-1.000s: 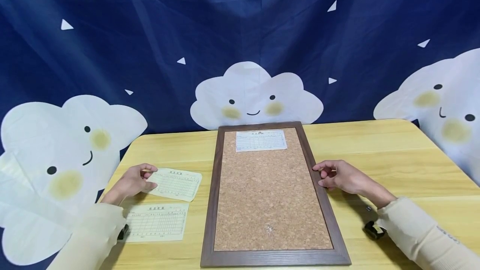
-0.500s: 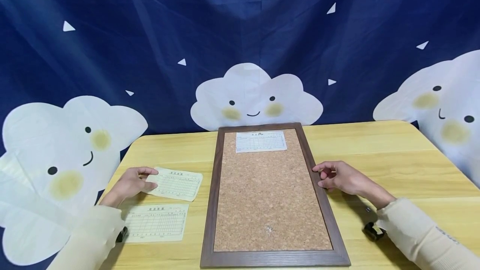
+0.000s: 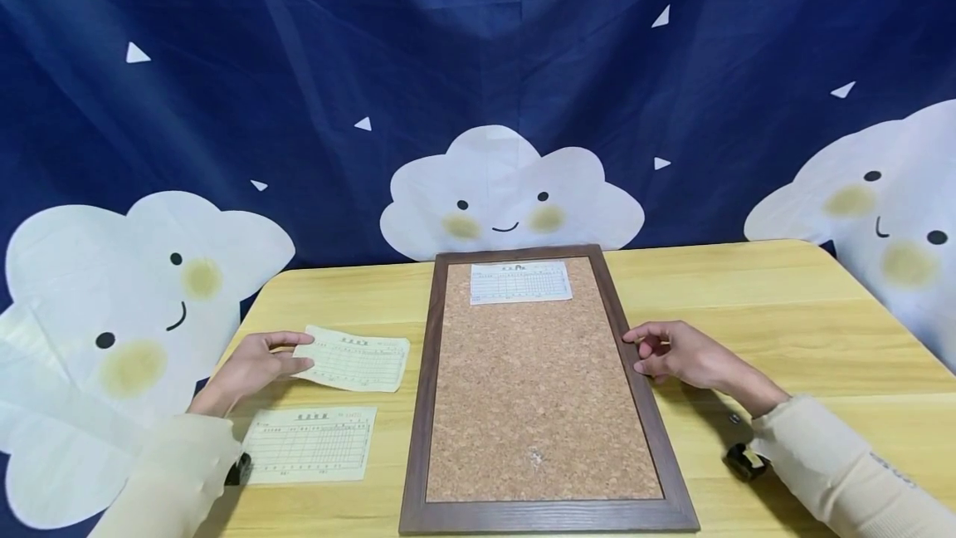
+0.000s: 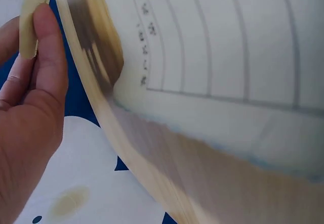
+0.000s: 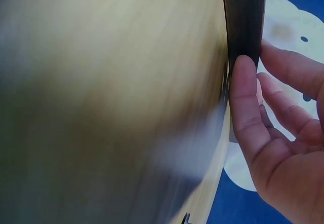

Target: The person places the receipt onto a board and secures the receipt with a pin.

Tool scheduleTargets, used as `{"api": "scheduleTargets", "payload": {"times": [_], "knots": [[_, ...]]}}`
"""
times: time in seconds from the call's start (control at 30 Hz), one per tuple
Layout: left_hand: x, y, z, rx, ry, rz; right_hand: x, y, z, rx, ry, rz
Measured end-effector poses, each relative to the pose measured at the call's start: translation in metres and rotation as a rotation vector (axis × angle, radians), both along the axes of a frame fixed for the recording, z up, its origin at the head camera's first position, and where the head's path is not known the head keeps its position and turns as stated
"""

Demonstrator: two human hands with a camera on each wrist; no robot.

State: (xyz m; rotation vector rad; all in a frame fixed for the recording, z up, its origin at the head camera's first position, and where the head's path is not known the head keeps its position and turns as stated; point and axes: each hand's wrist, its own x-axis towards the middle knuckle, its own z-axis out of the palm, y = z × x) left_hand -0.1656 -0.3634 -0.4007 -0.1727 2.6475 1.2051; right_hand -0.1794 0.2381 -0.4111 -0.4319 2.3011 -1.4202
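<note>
In the head view my left hand (image 3: 254, 365) pinches the left end of a pale printed form slip (image 3: 354, 362) between thumb and fingers, the slip's right end bending down. A second form slip (image 3: 309, 447) lies flat on the table below it; it fills much of the left wrist view. Upright in front of me lies a cork board (image 3: 548, 397) with a dark brown frame, and a third slip (image 3: 519, 282) sits near its top. At the board's right edge, my right hand (image 3: 690, 355) holds the frame (image 5: 245, 21) between thumb and forefinger.
The wooden table (image 3: 762, 297) ends at a dark blue cloth (image 3: 448, 40) printed with clouds. A tiny metal object (image 3: 734, 417) lies near my right sleeve. Pale crumbs or marks (image 3: 535, 457) show low on the cork.
My left hand has lifted the upper slip off the table and shifted it slightly right, away from the lower slip. The right hand and board have stayed put.
</note>
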Motion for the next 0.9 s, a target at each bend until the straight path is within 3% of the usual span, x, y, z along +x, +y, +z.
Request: {"api": "scheduleTargets", "payload": {"times": [0.3,0.6,0.9], "knots": [[0.002,0.001,0.001,0.072,0.02,0.011,0.001,0.0,0.0,-0.008,0.009,0.012],[-0.001,0.006,0.005,0.051,0.063,0.039,-0.002,0.0,0.002,0.003,0.011,0.018],[-0.001,0.019,0.008,0.143,0.08,0.058,-0.002,0.0,0.001,0.007,0.015,0.014]]}}
